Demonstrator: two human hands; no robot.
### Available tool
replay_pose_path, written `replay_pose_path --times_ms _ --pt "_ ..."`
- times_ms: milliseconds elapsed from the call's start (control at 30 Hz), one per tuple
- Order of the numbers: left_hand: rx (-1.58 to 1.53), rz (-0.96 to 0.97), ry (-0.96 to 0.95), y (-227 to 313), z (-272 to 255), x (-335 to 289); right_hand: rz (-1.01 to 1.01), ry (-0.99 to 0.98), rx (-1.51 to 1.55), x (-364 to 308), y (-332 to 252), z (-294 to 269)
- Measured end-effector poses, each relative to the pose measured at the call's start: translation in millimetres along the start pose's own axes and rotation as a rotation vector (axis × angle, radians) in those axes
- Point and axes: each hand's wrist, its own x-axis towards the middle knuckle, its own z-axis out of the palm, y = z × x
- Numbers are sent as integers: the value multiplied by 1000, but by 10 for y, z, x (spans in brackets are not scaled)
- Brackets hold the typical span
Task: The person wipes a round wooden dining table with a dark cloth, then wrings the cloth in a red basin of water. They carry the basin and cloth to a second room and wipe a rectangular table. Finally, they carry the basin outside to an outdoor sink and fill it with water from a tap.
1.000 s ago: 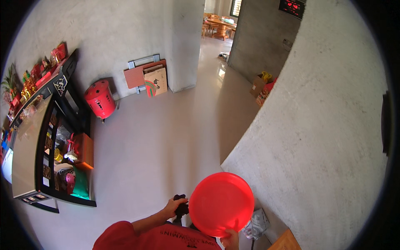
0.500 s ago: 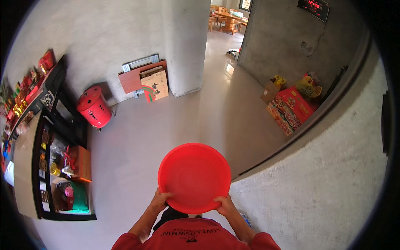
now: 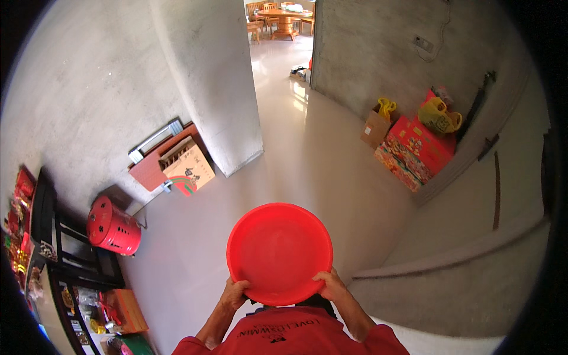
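Note:
Both my hands carry a round red plastic basin point(image 3: 279, 251) in front of my body. My left hand point(image 3: 235, 291) is closed on the near left part of its rim, thumb over the edge. On the near right part of the rim, my right hand point(image 3: 331, 284) grips the same way. Nothing shows inside the basin. The fingers under the rim are hidden from view.
Left stand a red metal drum point(image 3: 114, 226) and a dark shelf unit point(image 3: 62, 290). A folded table point(image 3: 147, 171) and cardboard box point(image 3: 195, 168) lean by the pillar point(image 3: 216, 100). Red cartons point(image 3: 414, 148) sit right. A doorway ahead shows a round wooden table point(image 3: 285, 13).
My view has turned to the right and moved forward, so the drum, shelf and pillar shift left. The basin stays in both hands at about the same place before me.

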Motion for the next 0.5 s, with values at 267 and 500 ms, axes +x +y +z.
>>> replay_pose_path --times_ms 267,500 --pt "31 -11 -44 922 1165 1892 -120 38 -62 1637 -1619 103" --pt "29 10 -118 1781 2235 3456 -263 43 -360 3141 -2949 -67"
